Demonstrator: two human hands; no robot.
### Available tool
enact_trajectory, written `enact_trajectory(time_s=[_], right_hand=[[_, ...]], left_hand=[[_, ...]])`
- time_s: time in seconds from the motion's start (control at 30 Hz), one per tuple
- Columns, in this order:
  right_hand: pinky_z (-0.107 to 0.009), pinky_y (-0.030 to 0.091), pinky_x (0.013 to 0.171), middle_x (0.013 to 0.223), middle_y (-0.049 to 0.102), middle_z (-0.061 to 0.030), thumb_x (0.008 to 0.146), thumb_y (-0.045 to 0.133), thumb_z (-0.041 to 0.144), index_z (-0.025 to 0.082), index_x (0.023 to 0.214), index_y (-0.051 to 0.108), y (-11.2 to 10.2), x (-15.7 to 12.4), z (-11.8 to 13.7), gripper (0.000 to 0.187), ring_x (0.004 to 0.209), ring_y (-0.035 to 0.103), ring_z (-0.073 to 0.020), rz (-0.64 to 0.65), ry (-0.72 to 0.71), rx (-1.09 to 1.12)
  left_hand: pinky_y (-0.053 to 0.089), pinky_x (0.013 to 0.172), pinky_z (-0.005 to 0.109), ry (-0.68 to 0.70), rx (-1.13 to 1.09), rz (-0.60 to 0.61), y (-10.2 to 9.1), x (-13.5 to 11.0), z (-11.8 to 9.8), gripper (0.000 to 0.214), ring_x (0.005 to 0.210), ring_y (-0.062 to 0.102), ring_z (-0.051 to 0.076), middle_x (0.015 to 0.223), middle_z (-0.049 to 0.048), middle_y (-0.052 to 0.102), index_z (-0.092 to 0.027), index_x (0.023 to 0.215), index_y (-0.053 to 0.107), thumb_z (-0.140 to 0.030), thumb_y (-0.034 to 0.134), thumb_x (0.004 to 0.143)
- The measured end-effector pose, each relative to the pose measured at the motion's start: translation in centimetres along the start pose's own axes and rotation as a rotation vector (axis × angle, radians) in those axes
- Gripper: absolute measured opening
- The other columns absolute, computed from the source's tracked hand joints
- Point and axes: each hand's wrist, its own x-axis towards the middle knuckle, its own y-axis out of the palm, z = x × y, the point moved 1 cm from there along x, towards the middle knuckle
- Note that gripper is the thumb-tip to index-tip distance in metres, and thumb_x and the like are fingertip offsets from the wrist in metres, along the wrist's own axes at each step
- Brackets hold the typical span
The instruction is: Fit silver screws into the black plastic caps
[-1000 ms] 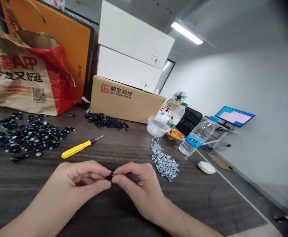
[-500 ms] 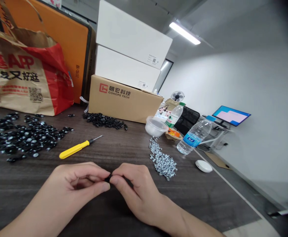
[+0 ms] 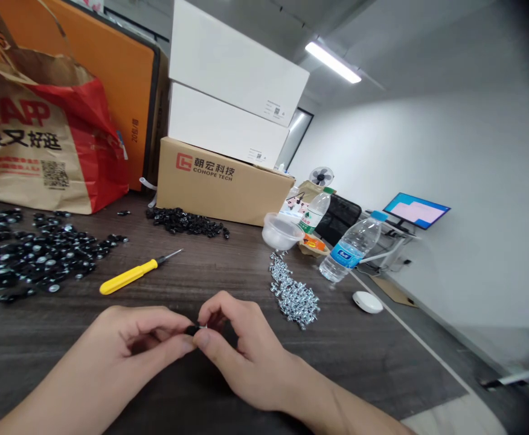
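My left hand (image 3: 142,338) is closed, its thumb and forefinger pinching a small black plastic part (image 3: 192,330) low in the middle of the view. Against the right side of that part my right hand (image 3: 249,353) is closed in a pinch too. A bit of silver metal, seemingly a screw (image 3: 203,327), shows at its fingertips; most of it is hidden. A yellow-handled screwdriver (image 3: 128,277) lies on the table beyond my left hand. To the right is a pile of silver screws (image 3: 297,299). Black parts with silver screws in them form a heap (image 3: 42,257) at left.
Another pile of black parts (image 3: 185,223) lies before a cardboard box (image 3: 219,187) topped by white boxes (image 3: 228,115). A plastic bowl (image 3: 281,232), a water bottle (image 3: 348,252) and a round white object (image 3: 367,302) stand on the right. A paper bag (image 3: 60,145) is at back left.
My right forefinger has lifted and bent, and silver metal now shows at the black part. Both hands stay together; the whole view has shifted slightly.
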Motion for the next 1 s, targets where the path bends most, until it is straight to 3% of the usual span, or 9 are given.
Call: enact_trajectory(time_s=[0.1,0.3,0.5,0.67,0.77,1.0], right_hand=[[-0.021,0.044,0.066,0.078,0.063,0.0017,0.099,0.055,0.026,0.020,0.092,0.058,0.04,-0.03,-0.06,0.010,0.068,0.057,-0.0112,-0.003,-0.038,-0.006],[-0.021,0.043,0.062,0.068,0.061,0.0012,0.106,0.037,0.030,0.019,0.077,0.054,0.16,0.01,-0.17,0.036,0.060,0.056,-0.0103,0.081,-0.056,0.019],[-0.020,0.041,0.064,0.075,0.059,0.0031,0.098,0.054,0.027,0.020,0.093,0.056,-0.11,0.00,-0.25,0.009,0.066,0.054,-0.0101,0.033,-0.065,-0.007],[-0.021,0.038,0.059,0.065,0.053,0.0032,0.104,0.041,0.027,0.019,0.079,0.050,0.19,0.02,-0.37,0.027,0.057,0.048,-0.0094,0.063,-0.120,0.026],[-0.021,0.038,0.058,0.065,0.054,0.0028,0.105,0.037,0.028,0.019,0.077,0.047,0.37,0.01,-0.38,0.031,0.056,0.049,-0.0091,0.075,-0.098,0.056],[-0.020,0.040,0.064,0.075,0.060,0.0029,0.098,0.056,0.028,0.020,0.091,0.054,-0.10,-0.07,-0.30,0.011,0.067,0.054,-0.0102,0.019,-0.066,-0.028]], left_hand=[[0.056,0.062,0.021,-0.003,-0.009,-0.001,0.12,-0.08,0.15,0.019,0.070,0.072,0.023,0.074,0.0001,0.080,-0.029,0.088,0.084,-0.043,0.077,0.078],[0.051,0.054,0.016,0.046,0.006,0.006,0.47,-0.28,-0.09,0.005,0.060,0.068,0.017,0.063,-0.0029,0.076,-0.031,0.075,0.082,-0.035,0.079,0.077],[0.053,0.057,0.018,0.027,-0.031,0.005,0.31,-0.33,0.32,0.010,0.063,0.069,0.019,0.070,-0.0012,0.080,-0.031,0.085,0.084,-0.035,0.078,0.078],[0.054,0.056,0.017,0.081,0.053,-0.011,0.46,-0.32,-0.24,0.002,0.060,0.071,0.019,0.067,-0.0022,0.078,-0.030,0.074,0.082,-0.030,0.080,0.073],[0.055,0.059,0.018,0.096,0.055,-0.013,0.61,-0.15,-0.22,0.006,0.064,0.073,0.020,0.073,-0.0024,0.080,-0.030,0.076,0.081,-0.033,0.076,0.077],[0.052,0.056,0.020,0.064,0.115,0.043,0.44,-0.13,-0.06,0.024,0.064,0.070,0.019,0.069,0.0004,0.077,-0.025,0.077,0.078,-0.044,0.065,0.085]])
